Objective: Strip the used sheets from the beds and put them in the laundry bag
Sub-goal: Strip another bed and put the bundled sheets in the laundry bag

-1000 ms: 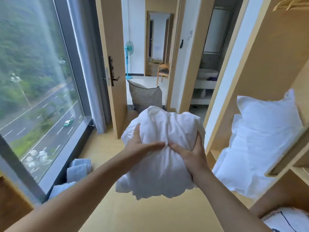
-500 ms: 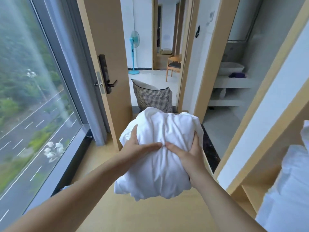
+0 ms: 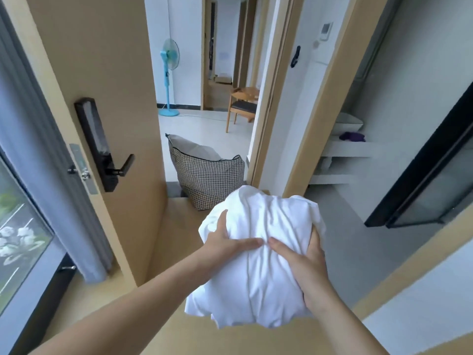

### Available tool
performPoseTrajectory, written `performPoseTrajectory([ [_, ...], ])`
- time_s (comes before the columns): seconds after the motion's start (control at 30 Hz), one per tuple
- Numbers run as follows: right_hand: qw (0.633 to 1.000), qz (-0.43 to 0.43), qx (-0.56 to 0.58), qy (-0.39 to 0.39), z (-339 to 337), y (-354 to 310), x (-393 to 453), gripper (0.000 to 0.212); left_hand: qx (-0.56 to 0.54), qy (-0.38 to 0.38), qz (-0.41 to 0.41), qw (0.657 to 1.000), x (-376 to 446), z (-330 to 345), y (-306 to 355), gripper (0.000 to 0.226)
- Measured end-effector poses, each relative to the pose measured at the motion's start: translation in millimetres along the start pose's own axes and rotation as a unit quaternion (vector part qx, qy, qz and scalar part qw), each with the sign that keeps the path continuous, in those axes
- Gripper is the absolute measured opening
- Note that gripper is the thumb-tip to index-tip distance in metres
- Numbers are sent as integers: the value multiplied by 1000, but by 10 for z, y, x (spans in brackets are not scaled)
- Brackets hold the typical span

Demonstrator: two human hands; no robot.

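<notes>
I carry a bundled white sheet at chest height, clasped between both hands. My left hand holds its left side, thumb up and fingers laid across the front. On the bundle's right side my right hand grips, fingers curled over the edge. The laundry bag, a black-and-white checked fabric bag with an open top, stands on the floor in the doorway just beyond the bundle. No bed is in view.
An open wooden door with a black lock handle stands left of the bag. A window and grey curtain are at far left. Beyond the doorway are a blue fan and a wooden chair. A black-framed glass door opens at right.
I have moved forward towards the doorway with the bundle. The bed shelf with white pillows has left the view on the right, and the checked bag looks closer. My grip is unchanged.
</notes>
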State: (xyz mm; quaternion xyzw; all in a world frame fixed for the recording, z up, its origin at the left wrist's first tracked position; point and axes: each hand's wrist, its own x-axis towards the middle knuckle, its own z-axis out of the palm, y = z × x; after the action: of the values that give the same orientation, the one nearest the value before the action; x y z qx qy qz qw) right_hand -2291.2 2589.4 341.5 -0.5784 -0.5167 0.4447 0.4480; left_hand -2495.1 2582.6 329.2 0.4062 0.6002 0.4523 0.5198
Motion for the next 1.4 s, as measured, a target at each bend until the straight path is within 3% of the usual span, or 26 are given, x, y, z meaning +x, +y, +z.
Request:
performPoseTrajectory([
  [0.2, 1000, 22, 3, -4, 781, -111, 1410, 107, 5, -3, -22, 1000, 1543, -511, 225, 140],
  [0.5, 993, 68, 17, -94, 2373, -27, 3981, 120, 9, 92, -79, 993, 3847, -1476, 604, 141],
  [0.73, 983, 93, -5, -158, 3408, -189, 5609, 116, 7, 133, -119, 984, 5408, -2168, 894, 143],
  [1.27, 988, 113, -85, -62, 5008, -678, 8980, 118, 2, 32, -142, 989, 9533, -3137, 1357, 134],
  [1.4, 985, 110, -87, -96, 5581, -409, 9840, 107, 1, 47, -168, 985, 10421, -3466, 1216, 132],
])
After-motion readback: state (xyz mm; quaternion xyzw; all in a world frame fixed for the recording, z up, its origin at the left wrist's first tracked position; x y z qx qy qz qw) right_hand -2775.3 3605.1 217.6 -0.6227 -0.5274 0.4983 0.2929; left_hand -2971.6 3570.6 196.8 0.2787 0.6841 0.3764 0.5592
